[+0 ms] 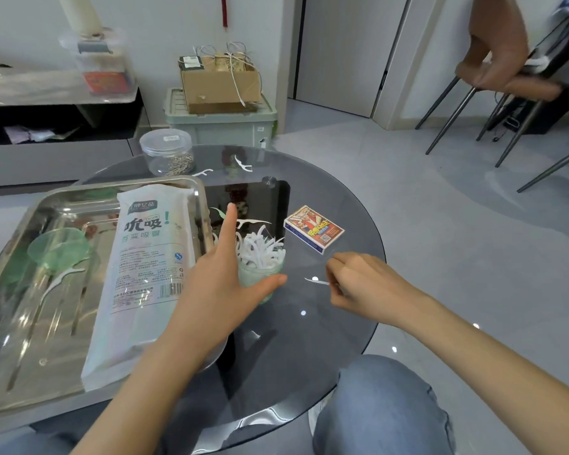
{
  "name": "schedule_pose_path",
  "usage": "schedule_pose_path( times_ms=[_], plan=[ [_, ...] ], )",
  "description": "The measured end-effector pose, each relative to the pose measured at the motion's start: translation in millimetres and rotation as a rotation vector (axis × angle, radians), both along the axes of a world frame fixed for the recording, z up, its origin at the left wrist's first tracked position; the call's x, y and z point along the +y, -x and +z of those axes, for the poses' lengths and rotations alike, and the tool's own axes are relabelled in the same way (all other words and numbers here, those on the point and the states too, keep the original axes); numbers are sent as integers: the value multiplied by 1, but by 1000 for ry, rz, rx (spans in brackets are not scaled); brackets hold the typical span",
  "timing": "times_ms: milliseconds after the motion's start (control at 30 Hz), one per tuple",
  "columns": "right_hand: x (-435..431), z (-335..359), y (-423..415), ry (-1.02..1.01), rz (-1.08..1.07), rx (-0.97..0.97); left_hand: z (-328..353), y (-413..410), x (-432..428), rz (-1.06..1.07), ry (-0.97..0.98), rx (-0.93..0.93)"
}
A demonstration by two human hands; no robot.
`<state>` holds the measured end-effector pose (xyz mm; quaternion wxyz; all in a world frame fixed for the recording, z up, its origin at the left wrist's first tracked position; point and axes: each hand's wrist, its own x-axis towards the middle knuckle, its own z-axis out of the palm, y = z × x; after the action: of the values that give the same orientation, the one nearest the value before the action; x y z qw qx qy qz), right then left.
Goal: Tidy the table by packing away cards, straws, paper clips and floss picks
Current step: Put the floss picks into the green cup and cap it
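The right hand pinches one white floss pick low over the glass tabletop. The left hand, index finger and thumb straight, braces the green cup, which bristles with more picks. The card box lies just beyond. The straw bag rests in the steel tray, and the paper-clip jar stands at the far edge.

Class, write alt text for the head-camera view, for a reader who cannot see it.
A person's left hand steadies a green cup packed with white floss picks on a round glass table, while the right hand pinches one floss pick beside it. A card box lies behind; a straw packet lies in a steel tray at left.
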<state>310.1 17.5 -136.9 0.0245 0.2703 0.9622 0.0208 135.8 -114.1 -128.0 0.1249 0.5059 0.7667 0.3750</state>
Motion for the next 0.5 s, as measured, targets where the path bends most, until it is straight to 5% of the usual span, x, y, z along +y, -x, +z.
schedule_pose_path(
  times_ms=[267, 500],
  plan=[
    [-1, 55, 14, 333, -92, 490, 0, 0, 2, 32, 27, -28],
    [-21, 78, 58, 256, 208, 298, -2, 0, 4, 24, 35, -53]
  ],
)
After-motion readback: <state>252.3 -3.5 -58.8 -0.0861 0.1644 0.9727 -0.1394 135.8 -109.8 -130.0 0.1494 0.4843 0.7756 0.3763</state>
